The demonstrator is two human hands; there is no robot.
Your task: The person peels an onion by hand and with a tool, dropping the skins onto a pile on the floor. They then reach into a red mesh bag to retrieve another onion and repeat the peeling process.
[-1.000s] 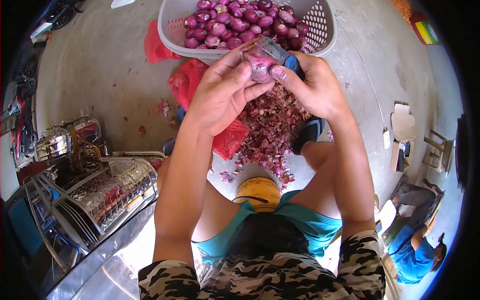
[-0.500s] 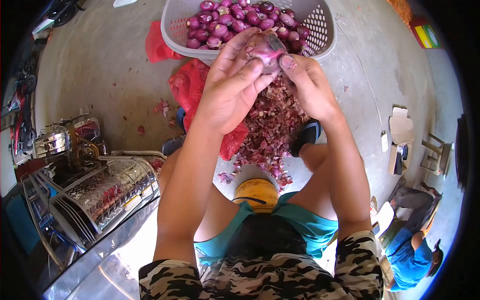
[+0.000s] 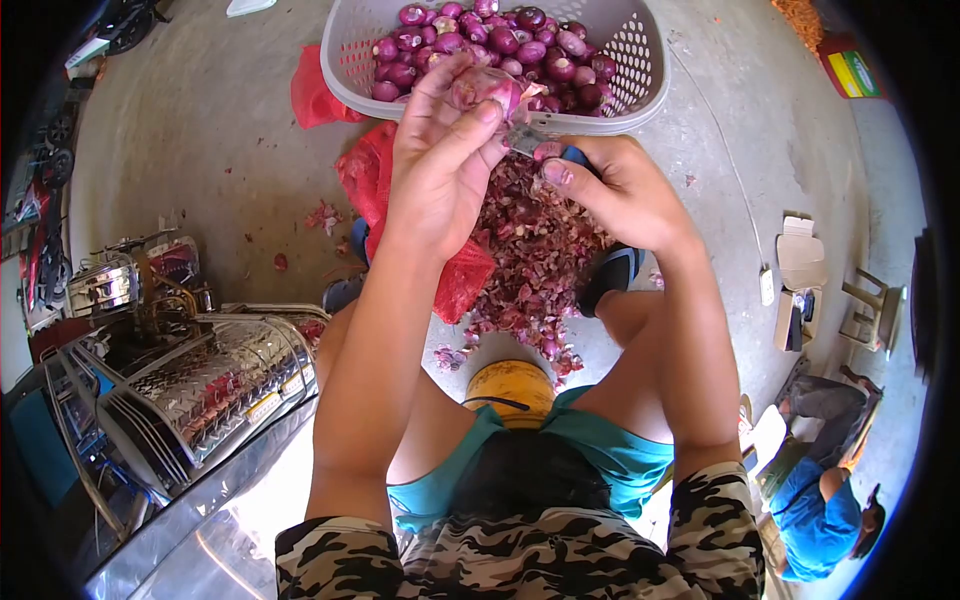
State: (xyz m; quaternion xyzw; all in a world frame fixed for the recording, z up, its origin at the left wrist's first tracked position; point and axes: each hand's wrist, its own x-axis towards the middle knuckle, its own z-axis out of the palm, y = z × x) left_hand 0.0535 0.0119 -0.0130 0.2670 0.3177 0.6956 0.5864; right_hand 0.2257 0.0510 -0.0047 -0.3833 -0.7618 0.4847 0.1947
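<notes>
The red onion (image 3: 490, 90) is near the top middle of the frame, up in front of the basket's near edge. The left hand (image 3: 445, 150) holds it, with the thumb and fingers closed on it. Just below and to the right, the right hand (image 3: 610, 180) is closed on a small knife (image 3: 528, 140) with a bit of blue on its handle. Behind them, at the top middle, a gray basket (image 3: 640, 70) holds lots of shiny purple onions (image 3: 505, 40). Under the hands, in the middle, is a big pile of onion skins (image 3: 530, 250) on the floor (image 3: 240, 110). A red net bag (image 3: 370, 175) lies left of the pile. A yellow bucket (image 3: 510, 390) is below the pile, between the legs. At the lower right is a person in a blue shirt (image 3: 815, 515).
</notes>
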